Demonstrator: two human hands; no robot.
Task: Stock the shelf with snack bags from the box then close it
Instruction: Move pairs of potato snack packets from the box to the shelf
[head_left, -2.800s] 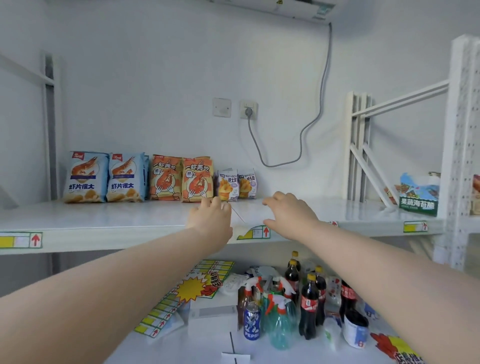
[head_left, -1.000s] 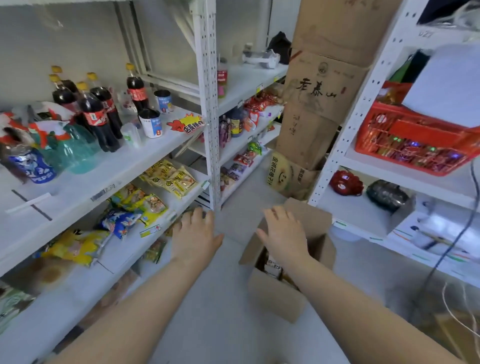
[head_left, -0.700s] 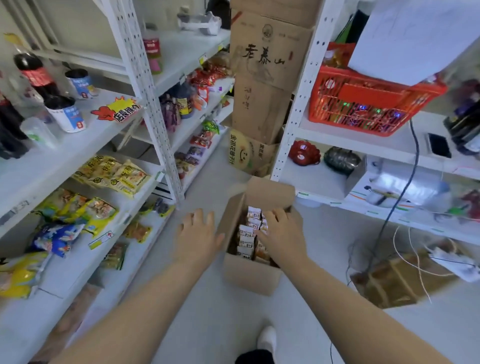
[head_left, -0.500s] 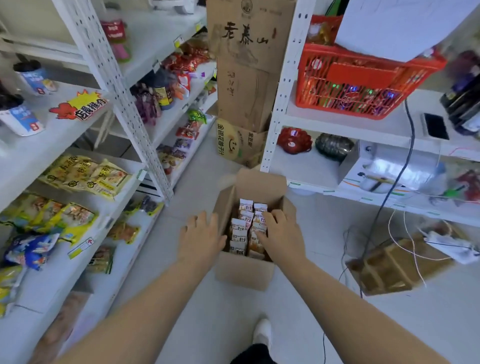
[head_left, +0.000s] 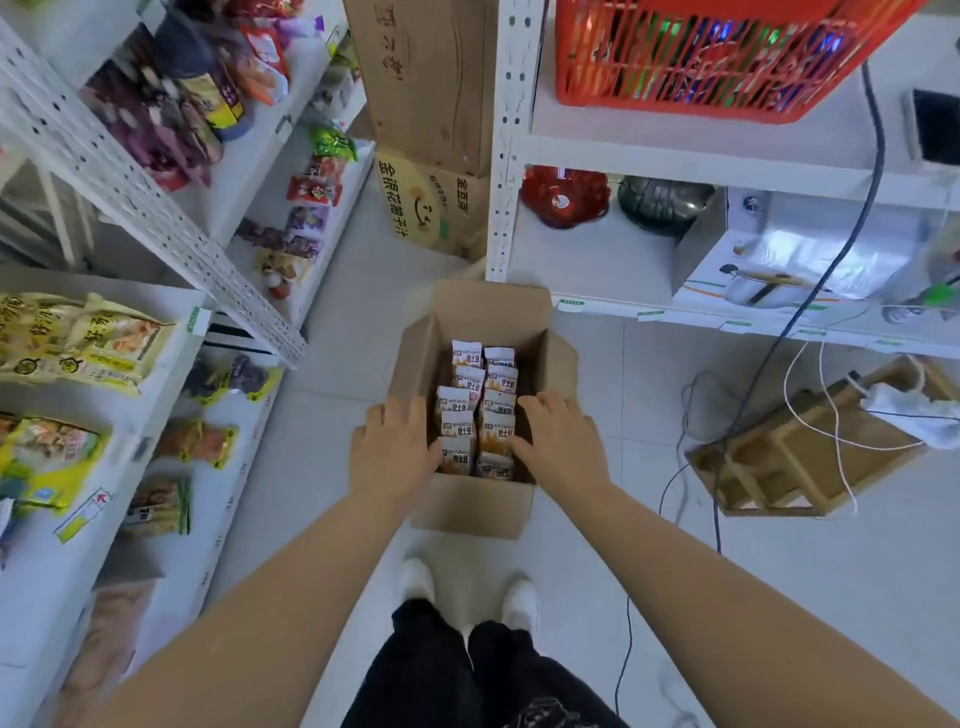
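While the person stands over it, the box (head_left: 474, 506) sits open on the floor (head_left: 675, 597), just ahead of a pair of white shoes (head_left: 418, 579), with its flaps turned up and outward. Inside it the snack bags (head_left: 475, 405) stand upright in two close columns, white at the top and orange lower down, filling the box from front to back.

The left hand (head_left: 392, 452) hangs palm down over the box's left wall, fingers fairly straight and a little spread. Its grip is apart and holds nothing. The right hand (head_left: 558, 441) mirrors it over the right wall, fingers relaxed and pointing forward, its thumb side just beside the right column of bags, grip likewise apart and empty. Whether either hand actually touches the cardboard or a bag cannot be told from this angle.

On the left, white shelving (head_left: 62, 571) carries yellow and green packets on several levels. Beyond the box, stacked cartons (head_left: 431, 78) stand between that shelving and a white rack (head_left: 597, 260) on the right, where a red basket (head_left: 701, 62) rests on the upper level. Further right on the floor lies a wooden crate (head_left: 810, 452) with cables trailing over it.
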